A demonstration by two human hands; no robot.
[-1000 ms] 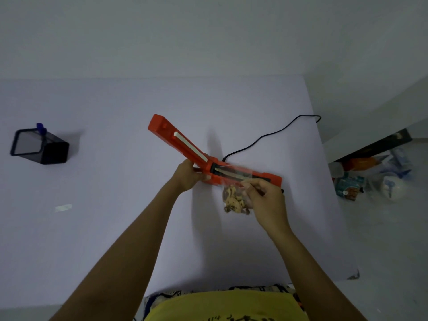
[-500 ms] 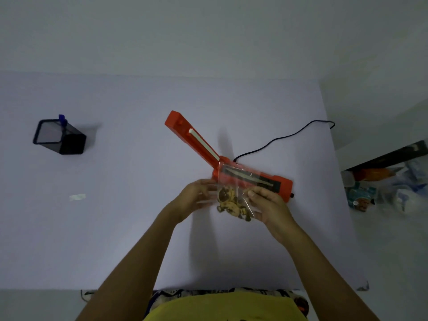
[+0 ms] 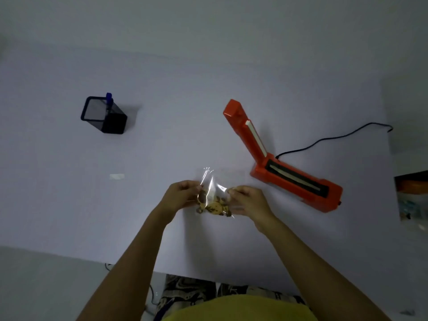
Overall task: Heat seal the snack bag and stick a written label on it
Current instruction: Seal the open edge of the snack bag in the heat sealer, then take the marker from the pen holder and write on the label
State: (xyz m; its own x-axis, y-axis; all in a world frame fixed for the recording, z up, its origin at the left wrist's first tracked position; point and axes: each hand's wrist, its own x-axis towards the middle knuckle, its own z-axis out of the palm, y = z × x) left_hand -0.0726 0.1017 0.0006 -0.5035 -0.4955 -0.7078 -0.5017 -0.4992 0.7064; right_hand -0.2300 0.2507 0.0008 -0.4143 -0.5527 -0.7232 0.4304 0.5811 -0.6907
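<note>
A clear snack bag (image 3: 214, 198) with brown snacks at its bottom hangs between both hands above the white table (image 3: 69, 205). My left hand (image 3: 179, 195) pinches the bag's left edge. My right hand (image 3: 249, 200) pinches its right edge. The orange heat sealer (image 3: 284, 174) lies to the right of the hands with its arm raised open and nothing on its sealing strip. A small white label (image 3: 117, 176) lies flat on the table, left of my left hand. A blue pen (image 3: 109, 99) stands in a black mesh holder (image 3: 105, 115) at the far left.
The sealer's black cord (image 3: 333, 139) runs away to the right across the table. The table's right edge is near the sealer, with cluttered items (image 3: 412, 198) on the floor beyond. The near table edge runs just below my forearms.
The bag has come off the sealer's strip and moved left, toward me, held in both hands. My left hand left the sealer and took the bag's left edge. The view has shifted left.
</note>
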